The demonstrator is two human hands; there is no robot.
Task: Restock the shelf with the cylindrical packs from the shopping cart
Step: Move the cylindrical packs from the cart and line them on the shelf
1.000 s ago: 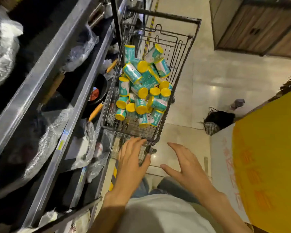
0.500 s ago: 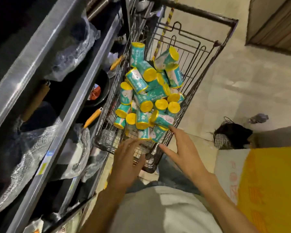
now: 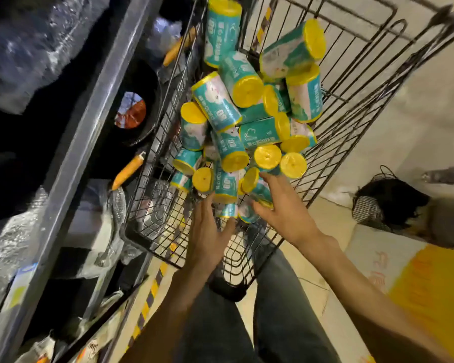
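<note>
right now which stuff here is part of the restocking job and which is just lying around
Part of the job:
- cylindrical packs, teal with yellow ends, piled in the cart
- shopping cart
- shelf beside it
- left hand and right hand, both open, reaching into the pile

Just lying about:
- dark bag on the floor
- orange-handled pans and plastic-wrapped goods already on the shelf

Both bare forearms rise from the bottom of the frame toward its centre. The left hand (image 3: 209,231) sits just below centre, back facing up, fingers stretched forward and slightly spread, its grip closed on nothing. The right hand (image 3: 283,208) lies a little higher and to the right, wrist bent inward, fingers spread and curled, thumb apart, its grip wide. Dark trouser legs fill the bottom centre.
</note>
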